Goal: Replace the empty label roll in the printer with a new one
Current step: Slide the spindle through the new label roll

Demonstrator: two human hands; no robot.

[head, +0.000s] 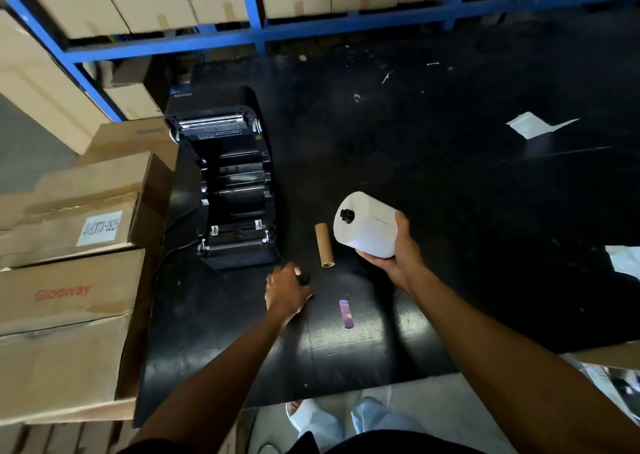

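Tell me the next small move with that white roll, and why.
Probably lift the small black piece that the left hand is on and fit it to the new roll held in the right hand; the spindle already shows at one end, and the printer lies open, its bay empty.

1. The printer [232, 190] sits on the table [450, 183], at its left side, lid open.
2. The empty tube [324, 245] lies on the table just right of the printer.
3. The new roll [369, 225] is right of the tube, in the right hand [398, 256].
4. The left hand [285, 292] is in front of the printer.
5. Boxes [69, 280] are stacked left of the table.
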